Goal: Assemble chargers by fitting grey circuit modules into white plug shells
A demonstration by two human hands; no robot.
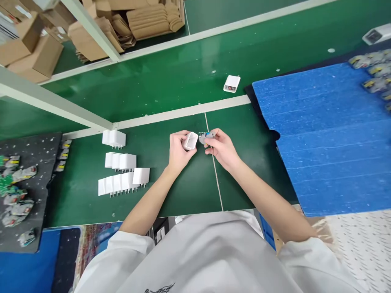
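My left hand (178, 149) is closed round a white plastic charger shell (191, 141), its hollow end turned to the right. My right hand (221, 147) pinches a small grey circuit module (206, 136) with blue and yellow parts, held just beside the shell's opening. Both hands hover over the green work mat (183, 191) in the middle of the view. Whether the module touches the shell I cannot tell.
Rows of white charger shells (122, 173) stand left of my hands. A dark foam tray (27, 191) with several circuit modules lies far left. A blue foam sheet (324, 134) with more modules (374, 71) fills the right. One lone charger (231, 84) lies on the green belt.
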